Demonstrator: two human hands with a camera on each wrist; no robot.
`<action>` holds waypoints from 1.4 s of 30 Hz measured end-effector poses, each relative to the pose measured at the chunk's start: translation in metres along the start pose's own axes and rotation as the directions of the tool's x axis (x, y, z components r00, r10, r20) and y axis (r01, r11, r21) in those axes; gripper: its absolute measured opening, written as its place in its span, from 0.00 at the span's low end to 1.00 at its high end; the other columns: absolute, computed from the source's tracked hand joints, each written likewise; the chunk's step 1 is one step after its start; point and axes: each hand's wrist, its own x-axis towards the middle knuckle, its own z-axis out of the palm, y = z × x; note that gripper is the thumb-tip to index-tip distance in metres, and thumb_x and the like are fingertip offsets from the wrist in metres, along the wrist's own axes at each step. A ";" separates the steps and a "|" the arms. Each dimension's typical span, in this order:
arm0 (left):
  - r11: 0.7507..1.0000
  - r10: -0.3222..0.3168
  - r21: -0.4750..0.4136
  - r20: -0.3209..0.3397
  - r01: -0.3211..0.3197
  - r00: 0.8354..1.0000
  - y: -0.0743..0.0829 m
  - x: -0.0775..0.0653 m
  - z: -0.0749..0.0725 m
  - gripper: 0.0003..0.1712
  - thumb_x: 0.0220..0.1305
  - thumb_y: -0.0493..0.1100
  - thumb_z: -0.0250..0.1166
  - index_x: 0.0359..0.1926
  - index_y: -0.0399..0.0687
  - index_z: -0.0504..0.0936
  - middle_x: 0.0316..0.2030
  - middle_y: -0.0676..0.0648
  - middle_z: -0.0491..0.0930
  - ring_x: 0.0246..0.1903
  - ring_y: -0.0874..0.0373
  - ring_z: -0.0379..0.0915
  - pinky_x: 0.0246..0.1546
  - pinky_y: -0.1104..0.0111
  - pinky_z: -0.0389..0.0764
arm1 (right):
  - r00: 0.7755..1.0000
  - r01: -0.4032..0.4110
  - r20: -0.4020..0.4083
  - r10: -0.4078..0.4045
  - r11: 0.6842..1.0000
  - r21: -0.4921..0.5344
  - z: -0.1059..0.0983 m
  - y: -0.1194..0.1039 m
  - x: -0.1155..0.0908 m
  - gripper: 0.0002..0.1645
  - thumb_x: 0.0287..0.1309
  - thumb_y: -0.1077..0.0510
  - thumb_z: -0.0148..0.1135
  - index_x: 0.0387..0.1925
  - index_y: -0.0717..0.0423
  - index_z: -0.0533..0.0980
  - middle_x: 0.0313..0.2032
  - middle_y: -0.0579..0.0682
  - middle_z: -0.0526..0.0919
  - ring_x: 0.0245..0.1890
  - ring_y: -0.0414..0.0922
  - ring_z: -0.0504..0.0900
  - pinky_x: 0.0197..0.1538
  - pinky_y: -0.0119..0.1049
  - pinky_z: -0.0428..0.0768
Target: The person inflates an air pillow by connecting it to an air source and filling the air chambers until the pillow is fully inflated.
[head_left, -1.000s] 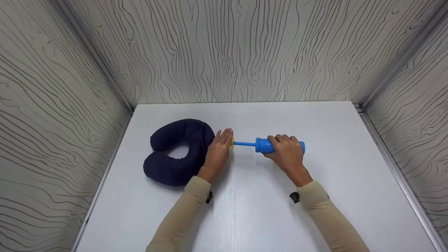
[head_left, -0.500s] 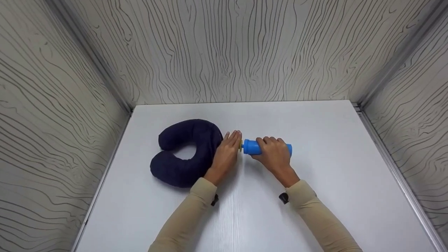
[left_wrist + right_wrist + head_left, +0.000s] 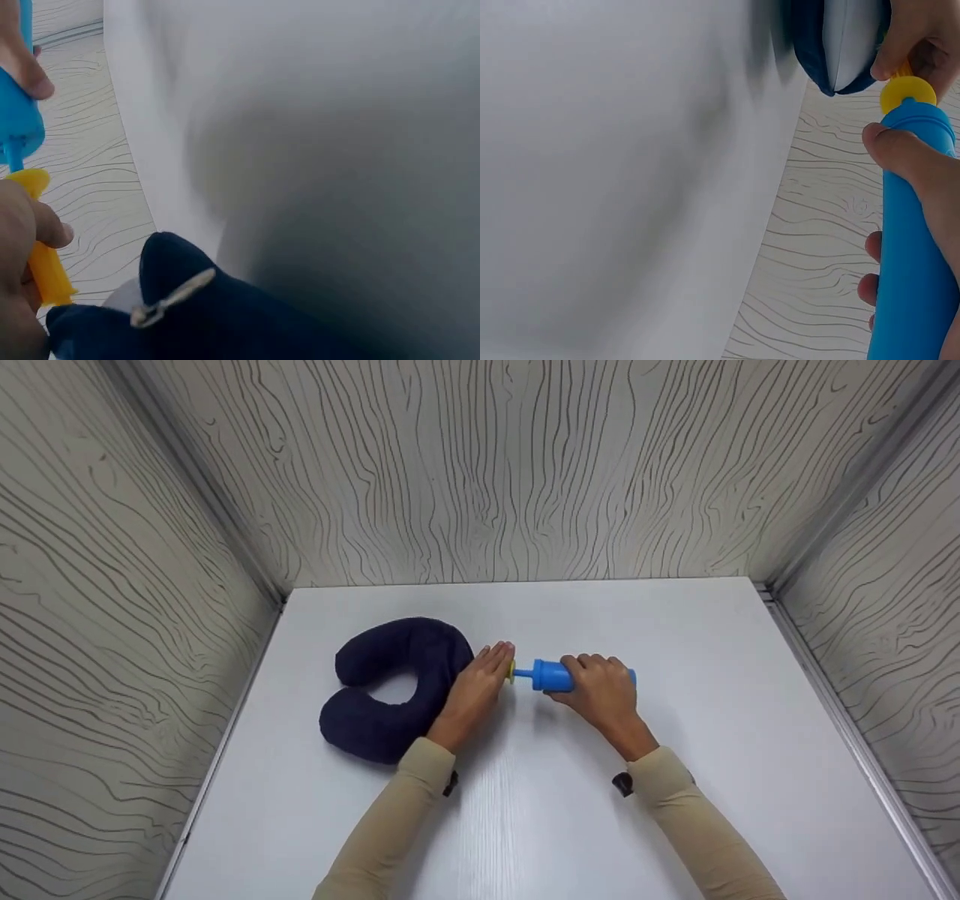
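Note:
A blue hand pump (image 3: 553,676) lies level between my two hands. My right hand (image 3: 606,696) grips its blue barrel (image 3: 915,247), with the thumb along the near end. From the barrel a short length of blue rod (image 3: 523,673) shows, ending in a yellow flange (image 3: 30,180). My left hand (image 3: 477,686) holds the yellow nozzle (image 3: 51,277) behind that flange, thumb curled over it. The nozzle's far end meets the navy U-shaped neck pillow (image 3: 382,727); whether it sits inside a valve is hidden. The pillow's opening faces left.
A white tabletop (image 3: 525,825) lies under everything. Wood-patterned panels (image 3: 480,472) rise at the back and both sides, with metal rails along the side edges. A pale zipper pull or strip (image 3: 172,298) shows on the pillow.
My right hand first slid the barrel left, shortening the exposed rod, then drew it slightly right, so more rod shows again. My left hand and the pillow shifted right, then slightly back left.

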 end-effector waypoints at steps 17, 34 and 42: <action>1.000 -0.016 -0.015 0.020 0.017 1.000 -0.031 -0.020 0.000 0.34 0.64 0.21 0.66 0.72 0.33 0.75 0.68 0.38 0.80 0.70 0.50 0.77 0.74 0.61 0.74 | 0.999 -0.036 0.023 0.036 0.999 0.004 -0.008 0.038 -0.022 0.39 0.39 0.35 0.89 0.49 0.53 0.87 0.42 0.59 0.93 0.39 0.59 0.93 0.43 0.56 0.91; 0.993 -0.106 0.038 -0.051 0.108 0.993 -0.017 -0.018 0.008 0.34 0.59 0.23 0.69 0.68 0.32 0.78 0.66 0.37 0.82 0.68 0.49 0.79 0.74 0.57 0.75 | 1.000 0.000 -0.022 0.000 1.000 -0.011 -0.005 0.021 -0.021 0.39 0.37 0.38 0.90 0.49 0.55 0.86 0.40 0.58 0.93 0.39 0.59 0.93 0.44 0.57 0.91; 0.992 -0.122 0.020 -0.102 0.124 0.987 -0.004 -0.012 0.008 0.32 0.58 0.23 0.69 0.66 0.31 0.80 0.64 0.37 0.84 0.67 0.49 0.81 0.73 0.55 0.76 | 1.000 0.005 0.002 -0.005 1.000 -0.030 -0.003 0.001 -0.009 0.38 0.41 0.40 0.90 0.51 0.54 0.86 0.41 0.57 0.93 0.41 0.57 0.93 0.48 0.56 0.91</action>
